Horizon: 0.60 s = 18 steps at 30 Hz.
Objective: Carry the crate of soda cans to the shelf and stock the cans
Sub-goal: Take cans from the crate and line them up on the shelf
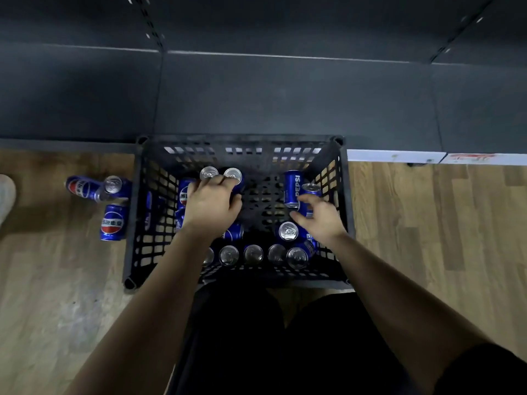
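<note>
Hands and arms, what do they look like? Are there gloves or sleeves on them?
No gloves. The left hand and the right hand are bare, with no rings or watch showing. The left forearm and right forearm are bare too. Only a dark short sleeve shows, at the picture's bottom right corner.

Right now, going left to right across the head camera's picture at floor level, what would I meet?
Pale shoe → three loose cans on the floor → crate, left wall → left hand, gripping upright cans → right hand → the right wall → wood floor.
</note>
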Each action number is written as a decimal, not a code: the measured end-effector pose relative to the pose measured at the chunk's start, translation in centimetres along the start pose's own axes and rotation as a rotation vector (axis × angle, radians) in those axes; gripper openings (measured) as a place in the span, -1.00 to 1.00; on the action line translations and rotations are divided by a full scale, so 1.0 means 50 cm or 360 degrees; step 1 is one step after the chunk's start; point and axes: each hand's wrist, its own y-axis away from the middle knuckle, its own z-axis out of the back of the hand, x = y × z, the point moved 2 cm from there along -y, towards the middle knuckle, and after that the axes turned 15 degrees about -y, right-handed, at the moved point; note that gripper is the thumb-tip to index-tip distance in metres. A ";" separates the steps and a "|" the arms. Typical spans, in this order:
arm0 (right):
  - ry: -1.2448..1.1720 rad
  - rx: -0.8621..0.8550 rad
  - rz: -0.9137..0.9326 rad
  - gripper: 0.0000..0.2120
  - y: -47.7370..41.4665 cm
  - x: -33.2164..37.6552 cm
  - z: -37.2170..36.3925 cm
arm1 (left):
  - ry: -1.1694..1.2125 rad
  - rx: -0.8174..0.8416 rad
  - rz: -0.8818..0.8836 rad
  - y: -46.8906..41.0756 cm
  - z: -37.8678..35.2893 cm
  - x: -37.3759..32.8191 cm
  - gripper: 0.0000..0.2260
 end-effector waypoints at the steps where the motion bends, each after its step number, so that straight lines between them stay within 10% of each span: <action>1: 0.0010 0.0024 0.0001 -0.52 -0.006 -0.018 -0.015 | 0.0005 -0.0018 -0.0002 -0.004 -0.023 -0.002 -0.67; 18: 0.0300 0.0339 0.0001 -0.33 -0.104 -0.142 -0.114 | 0.0003 -0.0161 -0.0062 -0.018 -0.205 0.009 -0.67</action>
